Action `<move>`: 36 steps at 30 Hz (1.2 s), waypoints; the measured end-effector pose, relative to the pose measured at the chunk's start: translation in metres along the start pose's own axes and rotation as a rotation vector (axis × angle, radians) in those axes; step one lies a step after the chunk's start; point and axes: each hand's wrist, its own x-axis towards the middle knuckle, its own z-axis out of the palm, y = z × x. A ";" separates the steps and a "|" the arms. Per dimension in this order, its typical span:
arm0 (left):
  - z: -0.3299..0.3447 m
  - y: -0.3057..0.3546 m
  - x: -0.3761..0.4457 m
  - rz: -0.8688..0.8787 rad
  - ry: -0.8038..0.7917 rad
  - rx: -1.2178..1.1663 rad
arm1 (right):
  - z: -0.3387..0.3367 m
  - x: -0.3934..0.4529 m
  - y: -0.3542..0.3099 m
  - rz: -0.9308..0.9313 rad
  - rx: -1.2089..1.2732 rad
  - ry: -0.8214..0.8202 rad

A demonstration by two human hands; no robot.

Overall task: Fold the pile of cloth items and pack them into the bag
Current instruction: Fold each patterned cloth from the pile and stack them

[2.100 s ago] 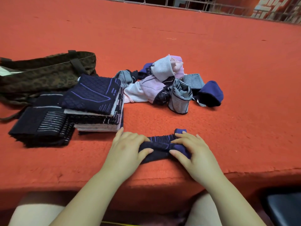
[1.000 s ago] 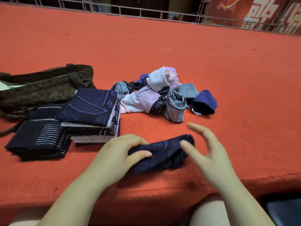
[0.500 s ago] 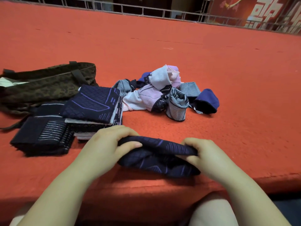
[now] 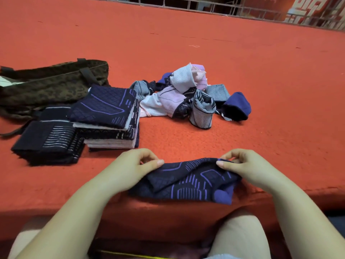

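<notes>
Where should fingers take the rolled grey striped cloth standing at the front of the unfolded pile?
Pinch the rolled grey striped cloth across its upper rim, from above and the near side: it stands upright, front face clear, with the pile crowding behind.

You hold soft knitted cloth (image 4: 188, 181), dark, matt, quilted bumps. Table cover (image 4: 242, 75): fuzzy red felt, rough. Bag (image 4: 46, 86): matt woven cloth. Railing (image 4: 205, 6): hard metal bars.

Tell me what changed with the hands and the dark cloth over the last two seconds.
The dark cloth went from a tight bundle pressed under both hands to spread wide. The right hand let go a second ago, then pinched it again; the left hand kept its hold. Folded stacks, unfolded pile and bag stayed put.
</notes>
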 end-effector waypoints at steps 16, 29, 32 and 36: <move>0.021 0.011 -0.003 0.258 0.236 -0.021 | 0.065 0.000 -0.035 -0.460 -0.470 0.021; -0.009 -0.008 -0.016 -0.032 0.567 -0.214 | 0.002 0.001 0.000 -0.201 0.091 -0.098; -0.004 -0.016 -0.014 -0.076 0.534 -0.196 | -0.001 -0.001 0.010 -0.114 0.518 -0.187; 0.005 -0.019 -0.004 -0.138 0.435 -0.127 | 0.011 0.005 0.007 -0.027 0.464 -0.009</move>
